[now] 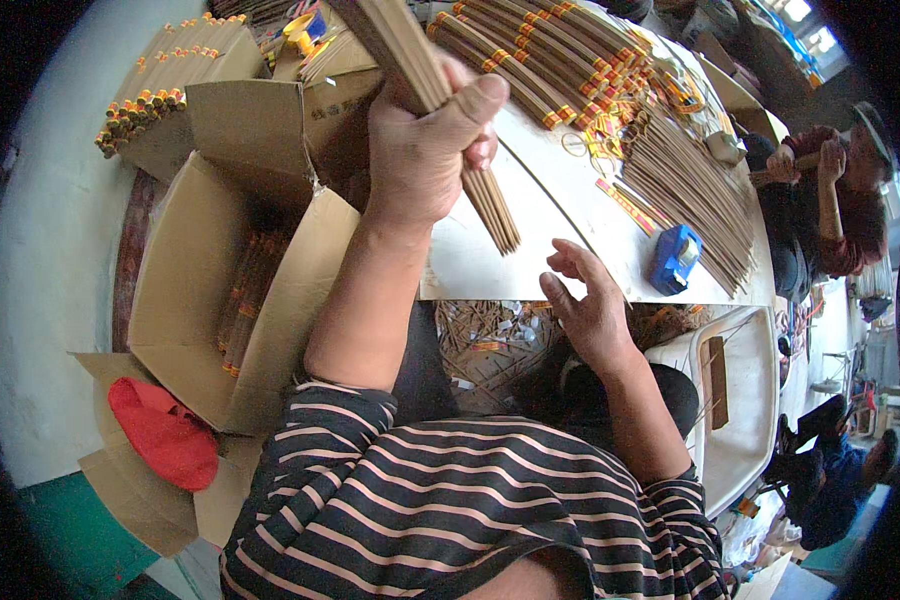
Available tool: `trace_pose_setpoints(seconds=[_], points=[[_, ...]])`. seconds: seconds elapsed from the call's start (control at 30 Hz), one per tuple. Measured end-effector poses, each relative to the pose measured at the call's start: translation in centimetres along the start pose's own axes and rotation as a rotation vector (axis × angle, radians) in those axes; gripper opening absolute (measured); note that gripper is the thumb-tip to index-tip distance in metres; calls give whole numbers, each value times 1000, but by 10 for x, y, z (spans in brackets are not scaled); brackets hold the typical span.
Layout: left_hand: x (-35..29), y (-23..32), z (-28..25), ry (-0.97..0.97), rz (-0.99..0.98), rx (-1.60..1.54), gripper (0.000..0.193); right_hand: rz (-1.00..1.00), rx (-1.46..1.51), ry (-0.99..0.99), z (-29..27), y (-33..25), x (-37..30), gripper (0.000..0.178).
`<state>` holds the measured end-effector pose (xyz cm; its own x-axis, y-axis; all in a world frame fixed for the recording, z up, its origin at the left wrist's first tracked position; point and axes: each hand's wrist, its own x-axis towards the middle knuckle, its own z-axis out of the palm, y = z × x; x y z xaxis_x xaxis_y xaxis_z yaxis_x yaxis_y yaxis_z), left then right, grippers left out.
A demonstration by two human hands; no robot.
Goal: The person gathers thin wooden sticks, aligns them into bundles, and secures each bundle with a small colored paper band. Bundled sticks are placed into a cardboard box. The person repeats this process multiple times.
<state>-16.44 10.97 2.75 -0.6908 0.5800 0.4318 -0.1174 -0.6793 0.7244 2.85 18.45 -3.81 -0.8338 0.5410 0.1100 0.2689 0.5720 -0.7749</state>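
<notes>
Raised over the white table (470, 270), my left hand (415, 155) is closed round a bundle of thin brown incense sticks (492, 212), held at a slant with the lower ends bare. My right hand (592, 308) is at the table's near edge, fingers apart and nothing in it. Close to it sits a blue tape dispenser (676, 259). Loose incense sticks (690, 185) lie in a wide heap on the right side, with red and yellow paper bands (632, 208) beside them. Farther back, banded incense bundles (540, 60) are piled up.
An open cardboard box (170, 290) on the left holds banded bundles (250, 295); more bundles (160, 100) are stacked behind it. A red cloth item (163, 434) rests on its flap. A white tub (760, 400) is at my right. Other people (850, 200) work at the far right.
</notes>
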Motion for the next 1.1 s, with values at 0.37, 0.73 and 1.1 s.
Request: trace_pose_setpoints(seconds=[0.37, 0.73, 1.1], points=[[-7, -49, 16, -127, -25, 670, 18, 96, 182, 32, -15, 21, -24, 26], [-43, -22, 58, -92, -413, -225, 25, 101, 510, -253, -9, -21, 2, 37], [-37, 15, 53, -46, -420, -206, 31, 210, 496, -319, -11, -43, -43, 30]])
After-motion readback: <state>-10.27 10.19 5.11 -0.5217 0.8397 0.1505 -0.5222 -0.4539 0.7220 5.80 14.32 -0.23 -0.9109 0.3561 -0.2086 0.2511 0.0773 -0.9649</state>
